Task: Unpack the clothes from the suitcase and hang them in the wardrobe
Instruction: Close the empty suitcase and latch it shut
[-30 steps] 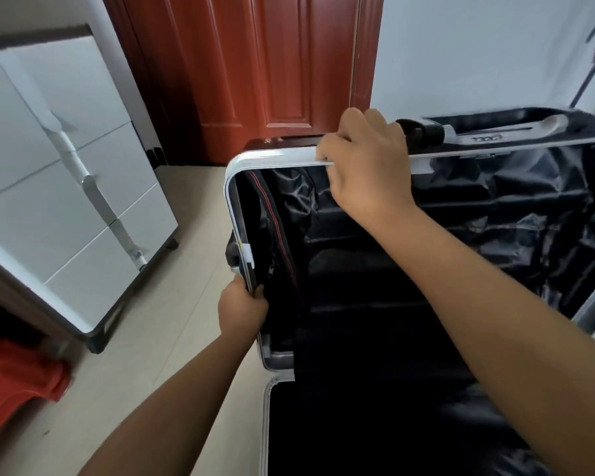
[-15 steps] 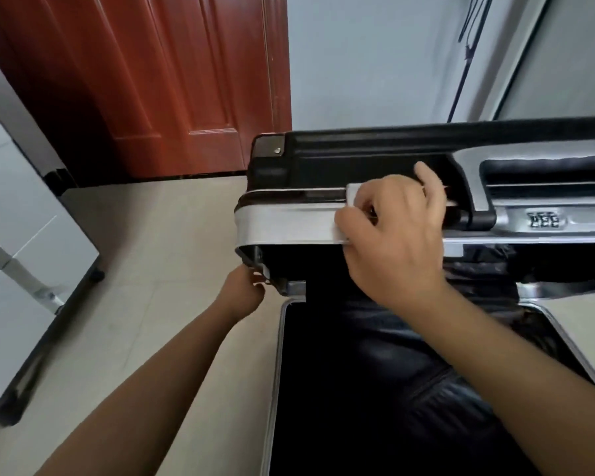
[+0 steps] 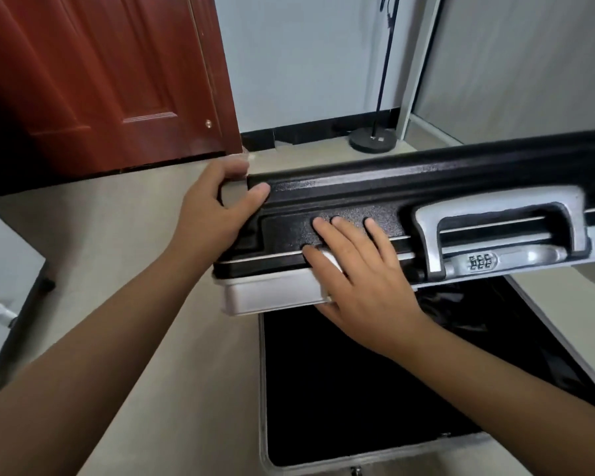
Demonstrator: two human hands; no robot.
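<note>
One suitcase, on the tiled floor before a red door: black textured shell, silver rim, one silver handle, one combination lock; lid half raised over a dark lined base. Two hands: left hand clasps the lid's corner; right hand lies flat, fingers straight, on the lid's edge.

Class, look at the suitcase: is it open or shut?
Open. The lid stands raised off the base, its dark interior visible; left hand grips the lid's corner, right hand presses it.
</note>
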